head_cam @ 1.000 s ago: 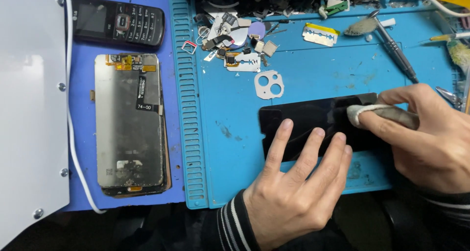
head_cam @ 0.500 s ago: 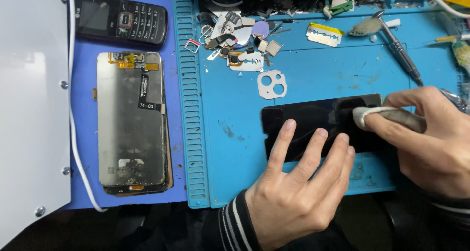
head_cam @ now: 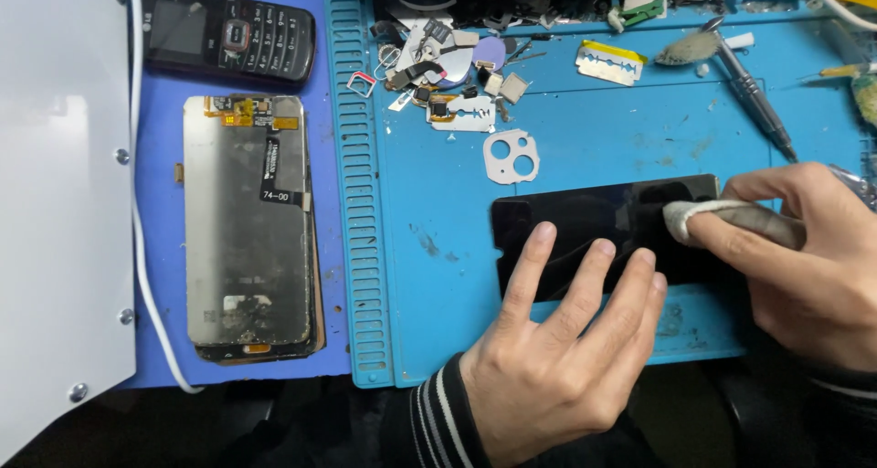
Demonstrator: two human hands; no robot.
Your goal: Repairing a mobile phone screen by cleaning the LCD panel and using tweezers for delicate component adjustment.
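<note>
One black phone screen [head_cam: 594,226] on the blue mat [head_cam: 585,148], long axis left-right. Left hand [head_cam: 557,358] open, fingers spread, pinning it. Right hand [head_cam: 804,258] pinches one cloth wad [head_cam: 694,220] against its right end. Two razor blades [head_cam: 610,63] up top.

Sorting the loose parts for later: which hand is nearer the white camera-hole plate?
Left. The left hand lies just below the white camera-hole plate, fingers on the dark screen panel; the right hand is farther right.
</note>
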